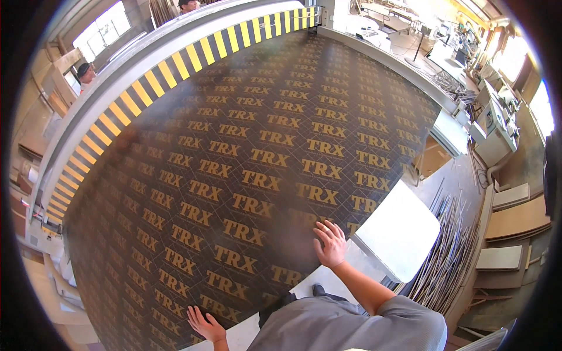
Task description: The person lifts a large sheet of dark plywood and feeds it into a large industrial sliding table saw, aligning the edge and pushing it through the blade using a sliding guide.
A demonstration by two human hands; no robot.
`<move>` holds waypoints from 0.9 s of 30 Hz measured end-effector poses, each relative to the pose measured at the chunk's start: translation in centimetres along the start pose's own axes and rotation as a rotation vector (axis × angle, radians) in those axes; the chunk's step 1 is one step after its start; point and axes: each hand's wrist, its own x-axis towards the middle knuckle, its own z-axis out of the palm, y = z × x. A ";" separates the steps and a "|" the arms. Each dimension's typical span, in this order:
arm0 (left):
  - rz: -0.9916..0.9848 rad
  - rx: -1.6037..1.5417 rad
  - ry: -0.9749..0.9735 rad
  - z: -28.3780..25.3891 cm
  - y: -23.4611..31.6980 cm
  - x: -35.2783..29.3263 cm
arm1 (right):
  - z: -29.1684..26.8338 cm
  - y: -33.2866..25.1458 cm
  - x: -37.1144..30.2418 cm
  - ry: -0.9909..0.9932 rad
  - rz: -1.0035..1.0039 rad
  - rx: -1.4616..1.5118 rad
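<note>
A broad dark brown sheet (266, 137) with rows of gold printing spreads out in front of me. Near its closest edge, toward the lower left, my left hand (206, 324) lies on the surface with fingers stretched. My right hand (331, 243) rests farther right on the same sheet, close to its edge, palm down and fingers extended. Neither hand grips anything. The sheet's far side runs up to a long beam (190, 61) striped yellow and black; whether it passes beneath cannot be made out.
A white side table (399, 231) juts out right of my right hand. Beyond it lies a heap of thin strips (453, 237), then stacked boards (518, 219) along the right. One person (86, 74) and another person (188, 6) are behind the beam. A cabinet-like machine (496, 126) stands far right.
</note>
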 end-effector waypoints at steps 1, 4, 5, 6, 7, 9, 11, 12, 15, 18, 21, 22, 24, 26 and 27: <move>0.033 -0.014 0.047 0.3 -0.2 -0.3 | 0.1 0.2 -0.1 0.008 -0.011 0.011; 0.106 -0.028 0.136 1.1 -1.0 -0.7 | 0.6 0.6 -0.2 0.036 -0.018 0.011; 0.093 -0.026 0.125 1.0 -0.7 -0.7 | 0.8 0.7 -0.4 0.048 -0.017 0.004; 0.080 -0.024 0.114 0.9 -0.4 -0.8 | 1.0 0.9 -0.6 0.060 -0.016 -0.003; 0.062 -0.036 0.123 1.2 -0.6 -1.1 | 1.4 1.1 -0.7 0.079 -0.042 -0.010; 0.065 -0.056 0.121 1.5 0.0 -0.9 | 1.7 1.7 -0.9 0.104 -0.057 -0.018; 0.097 -0.094 0.186 2.0 -0.4 -1.1 | 2.1 2.1 -1.0 0.124 -0.090 0.010; 0.099 -0.095 0.185 2.5 -0.6 -1.1 | 2.1 2.2 -1.1 0.124 -0.088 0.009; 0.081 -0.125 0.241 2.4 0.3 0.0 | 2.3 2.0 -0.2 0.140 -0.052 0.039; 0.095 -0.120 0.284 2.9 1.2 1.1 | 3.7 3.2 0.9 0.193 -0.056 0.070; 0.122 -0.127 0.320 3.1 0.0 7.1 | 4.5 1.8 5.5 0.179 -0.109 0.135; 0.158 -0.134 0.332 2.9 0.8 9.8 | 4.0 1.3 8.2 0.188 -0.139 0.130; -0.018 0.149 0.310 1.1 7.3 14.3 | 4.1 2.6 11.9 0.251 -0.036 0.294; -0.141 0.207 0.495 0.6 12.7 15.6 | 2.7 2.4 10.0 -0.072 -0.114 0.610; -0.010 0.142 0.560 -0.3 15.8 16.6 | 0.4 1.5 8.4 -0.143 -0.273 0.638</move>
